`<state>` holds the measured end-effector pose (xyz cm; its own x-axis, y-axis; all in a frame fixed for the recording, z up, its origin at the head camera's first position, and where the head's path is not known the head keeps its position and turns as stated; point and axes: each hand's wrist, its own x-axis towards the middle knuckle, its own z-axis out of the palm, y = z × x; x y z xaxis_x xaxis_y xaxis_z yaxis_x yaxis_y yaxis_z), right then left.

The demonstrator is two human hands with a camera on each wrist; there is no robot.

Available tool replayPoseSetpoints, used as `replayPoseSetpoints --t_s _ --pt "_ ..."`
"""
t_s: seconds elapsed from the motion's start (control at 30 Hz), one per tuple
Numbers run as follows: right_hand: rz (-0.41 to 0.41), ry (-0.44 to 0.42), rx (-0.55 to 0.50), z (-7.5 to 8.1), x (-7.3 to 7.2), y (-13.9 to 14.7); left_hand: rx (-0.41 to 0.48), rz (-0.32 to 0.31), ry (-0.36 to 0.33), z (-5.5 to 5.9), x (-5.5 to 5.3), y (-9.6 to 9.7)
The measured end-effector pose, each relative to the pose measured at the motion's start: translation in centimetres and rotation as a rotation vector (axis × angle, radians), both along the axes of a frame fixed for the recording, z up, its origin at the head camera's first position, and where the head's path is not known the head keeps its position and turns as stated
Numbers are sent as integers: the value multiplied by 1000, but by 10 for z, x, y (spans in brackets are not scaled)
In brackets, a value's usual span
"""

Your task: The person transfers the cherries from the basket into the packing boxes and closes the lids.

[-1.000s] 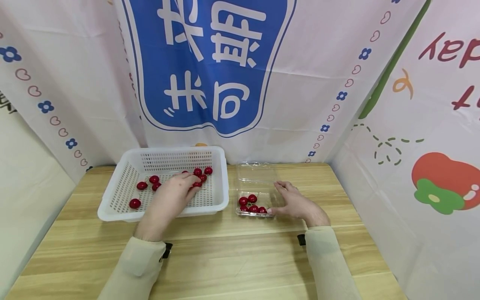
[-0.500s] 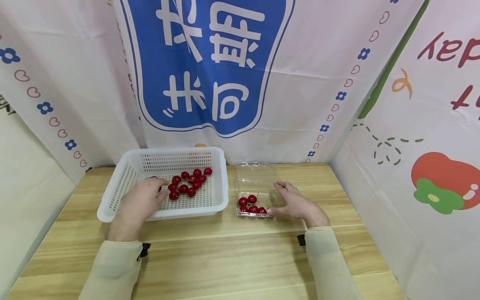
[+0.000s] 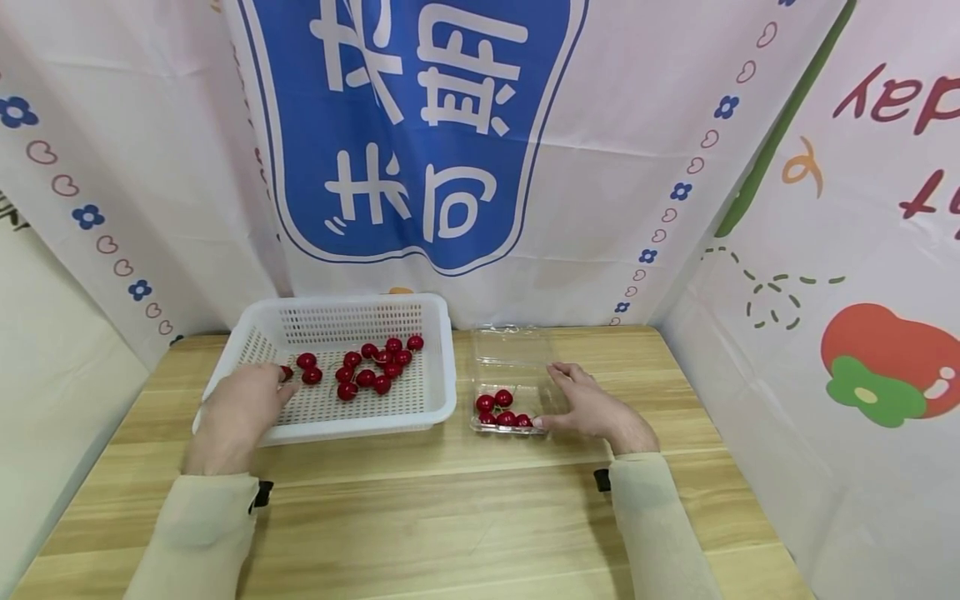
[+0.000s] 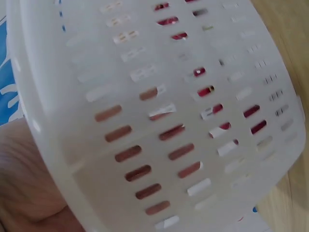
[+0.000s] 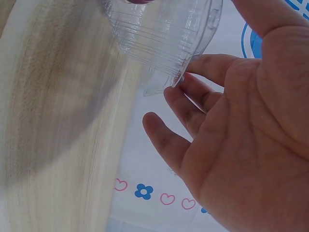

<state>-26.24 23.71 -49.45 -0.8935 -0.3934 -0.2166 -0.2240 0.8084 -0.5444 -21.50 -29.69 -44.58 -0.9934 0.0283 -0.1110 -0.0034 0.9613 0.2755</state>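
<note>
My left hand point(image 3: 242, 412) is inside the left end of a white perforated basket point(image 3: 352, 427), beside a cherry point(image 3: 286, 373) that shows just past its fingers. Thumb and forefinger stand apart; the other fingers are hidden under the hand. In the left wrist view, the basket wall point(image 4: 96, 145) covers most of the fingers. My right hand point(image 3: 588, 407) rests at the right side of a clear plastic clamshell box point(image 3: 517, 375), its thumb at the front corner. In the right wrist view, loosely bent fingers point(image 5: 186, 108) touch the box's edge. Several cherries point(image 3: 506, 418) lie in the box.
Several more red cherries point(image 3: 366, 378) lie in the middle and right of the basket. Both containers stand on a wooden table point(image 3: 450, 517), near a printed cloth point(image 3: 585, 208) that hangs behind it. Another printed cloth point(image 3: 750, 375) hangs on the right.
My left hand has moved left across the basket, uncovering the middle cherries and now covering the leftmost part. The right hand and the plastic box have stayed in place.
</note>
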Motion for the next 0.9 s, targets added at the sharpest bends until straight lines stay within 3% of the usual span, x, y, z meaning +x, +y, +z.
replayPoseSetpoints --t_s 0.23,0.53,0.9 --pt "-5 0 3 -1 0 0 -36 5 -82 -1 -8 -8" --pt "-4 -3 5 -1 -1 1 -15 -48 -180 -6 -15 -10" --pt "-8 -5 6 -2 -1 1 4 -108 -211 -14 -24 -4"
